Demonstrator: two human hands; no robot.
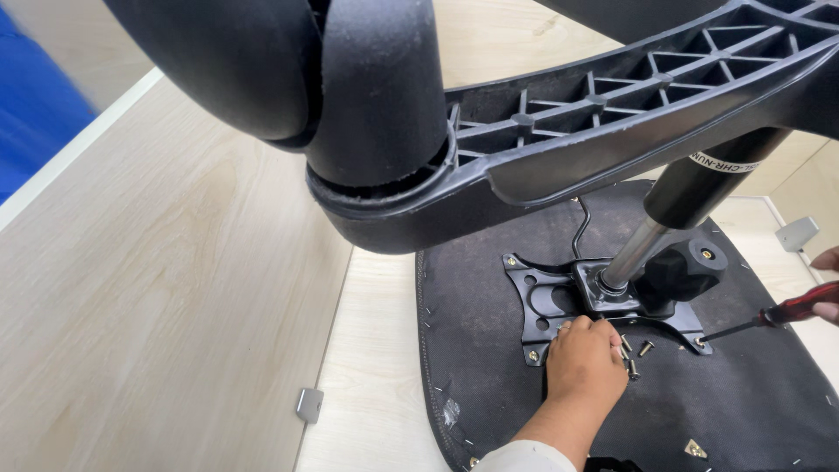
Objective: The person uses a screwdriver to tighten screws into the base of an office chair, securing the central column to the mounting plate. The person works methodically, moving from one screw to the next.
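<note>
An office chair lies upside down, its black fabric seat underside (pixel 489 350) facing up. A black metal mounting plate (pixel 537 301) sits on the seat, with the gas cylinder (pixel 699 188) rising from it. My left hand (pixel 584 358) presses on the plate's near edge with its fingers bent. Loose screws (pixel 645 348) lie just to its right. At the right edge of the view, my right hand (pixel 826 306) holds a red-handled screwdriver (pixel 791 308), its tip at a screw in the plate's right corner.
The chair's black star base (pixel 612 114) and a caster (pixel 376 96) hang close above, hiding the upper view. A black knob (pixel 686 267) sits beside the cylinder. Light wooden panels (pixel 157 288) carry small metal brackets (pixel 308 405). Something blue (pixel 35 105) lies at the far left.
</note>
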